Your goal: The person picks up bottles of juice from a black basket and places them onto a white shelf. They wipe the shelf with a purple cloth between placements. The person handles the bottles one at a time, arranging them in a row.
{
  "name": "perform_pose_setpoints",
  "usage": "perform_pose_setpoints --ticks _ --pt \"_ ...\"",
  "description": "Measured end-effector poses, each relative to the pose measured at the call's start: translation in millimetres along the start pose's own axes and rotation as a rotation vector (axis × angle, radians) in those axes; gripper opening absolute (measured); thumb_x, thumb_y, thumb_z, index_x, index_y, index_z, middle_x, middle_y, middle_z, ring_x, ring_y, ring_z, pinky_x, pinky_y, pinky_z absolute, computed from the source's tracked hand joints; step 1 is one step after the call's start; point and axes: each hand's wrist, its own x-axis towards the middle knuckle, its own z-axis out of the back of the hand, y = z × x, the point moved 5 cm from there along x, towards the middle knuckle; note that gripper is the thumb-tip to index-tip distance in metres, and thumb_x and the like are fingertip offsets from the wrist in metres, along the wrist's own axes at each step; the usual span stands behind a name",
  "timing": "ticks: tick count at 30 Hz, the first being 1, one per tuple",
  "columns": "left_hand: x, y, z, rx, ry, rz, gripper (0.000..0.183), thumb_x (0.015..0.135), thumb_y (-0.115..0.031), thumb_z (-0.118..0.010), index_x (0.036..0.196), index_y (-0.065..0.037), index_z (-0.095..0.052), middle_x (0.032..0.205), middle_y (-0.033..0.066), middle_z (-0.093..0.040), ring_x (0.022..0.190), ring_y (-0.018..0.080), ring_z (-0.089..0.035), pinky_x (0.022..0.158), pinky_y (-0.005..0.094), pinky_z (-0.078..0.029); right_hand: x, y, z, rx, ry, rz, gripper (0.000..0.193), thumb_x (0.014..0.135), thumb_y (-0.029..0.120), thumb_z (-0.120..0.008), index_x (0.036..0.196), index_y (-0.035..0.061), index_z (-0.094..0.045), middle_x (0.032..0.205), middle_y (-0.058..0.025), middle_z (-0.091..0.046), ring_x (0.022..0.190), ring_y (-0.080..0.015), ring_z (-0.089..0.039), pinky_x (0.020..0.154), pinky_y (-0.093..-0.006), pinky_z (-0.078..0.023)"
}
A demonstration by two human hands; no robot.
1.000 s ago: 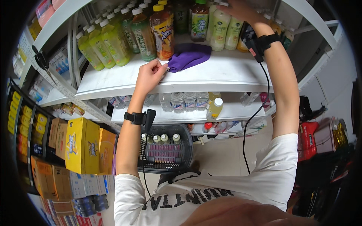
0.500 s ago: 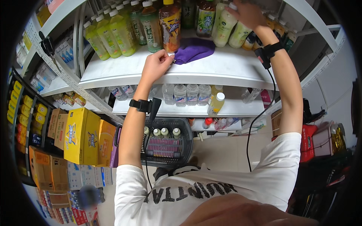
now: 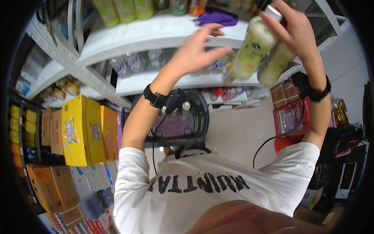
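My right hand (image 3: 297, 31) grips two pale green drink bottles by their necks, off the shelf and in front of its edge. The nearer-left bottle (image 3: 252, 50) has a white cap and hangs tilted; the other bottle (image 3: 276, 67) is beside it, its cap hidden by my hand. My left hand (image 3: 198, 52) is open and empty, thumb and fingers spread toward the bottles without touching them. A crumpled purple cloth (image 3: 218, 17) lies on the upper white shelf (image 3: 156, 29), beyond my left hand.
Yellow-green bottles (image 3: 126, 9) stand at the upper shelf's left. Clear water bottles (image 3: 136, 62) fill part of the lower shelf. Below is a black basket (image 3: 200, 117) holding a few bottles. Yellow cartons (image 3: 83, 132) are stacked left; a red box (image 3: 290, 117) sits at right.
My right hand has brought two bottles off the upper shelf, toward me. My left hand has left the cloth, moved right and opened. The view has shifted downward.
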Motion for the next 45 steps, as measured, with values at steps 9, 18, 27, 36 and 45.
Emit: perform_pose_setpoints --ticks 9,18,27,36,45 --pt "-201.1 11.0 9.5 -0.009 0.230 0.535 0.074 0.076 -0.034 -0.087 0.132 0.001 -0.054 0.108 0.0208 -0.073 0.100 0.0339 -0.072 0.088 0.0389 -0.055 -71.2 171.7 -137.5 0.483 0.253 0.146 0.036 0.089 0.037 -0.079 0.101 0.0053 -0.067 0.077 -0.0125 -0.065 0.064 -0.0291 -0.064 0.058 -0.0369 -0.050" --pt "-366.4 61.7 110.2 0.210 -0.165 0.838 0.073 0.072 -0.025 -0.094 0.130 -0.002 -0.055 0.111 0.0173 -0.075 0.103 0.0295 -0.075 0.089 0.0383 -0.058 -158.8 277.4 -369.3 0.577 0.541 0.242 0.022 0.091 0.025 -0.071 0.097 0.0057 -0.063 0.088 -0.0105 -0.066 0.092 -0.0328 -0.066 0.072 -0.0435 -0.057" --pt "-489.1 37.6 125.1 0.250 -0.420 1.128 0.077 0.067 -0.015 -0.095 0.130 -0.001 -0.052 0.112 0.0142 -0.074 0.104 0.0230 -0.074 0.091 0.0367 -0.058 -240.9 403.8 -604.9 0.628 0.744 0.575 0.030 0.080 -0.002 -0.065 0.110 0.0015 -0.064 0.112 -0.0177 -0.065 0.114 -0.0376 -0.061 0.088 -0.0426 -0.058" --pt "-534.0 46.0 122.0 0.193 -0.501 1.147 0.078 0.067 -0.011 -0.093 0.133 -0.004 -0.052 0.117 0.0153 -0.073 0.105 0.0322 -0.074 0.090 0.0387 -0.059 -225.3 459.9 -715.7 0.774 0.765 0.554 0.029 0.084 0.000 -0.065 0.113 0.0019 -0.067 0.118 -0.0189 -0.063 0.115 -0.0385 -0.060 0.099 -0.0439 -0.053" --pt "-533.1 62.3 130.6 0.214 -0.349 1.164 0.081 0.064 -0.008 -0.093 0.132 -0.003 -0.049 0.120 0.0136 -0.073 0.106 0.0271 -0.073 0.092 0.0365 -0.057 -219.1 473.6 -712.2 0.886 0.504 0.414 0.025 0.088 0.006 -0.070 0.112 0.0047 -0.069 0.112 -0.0167 -0.066 0.103 -0.0355 -0.066 0.086 -0.0420 -0.056"
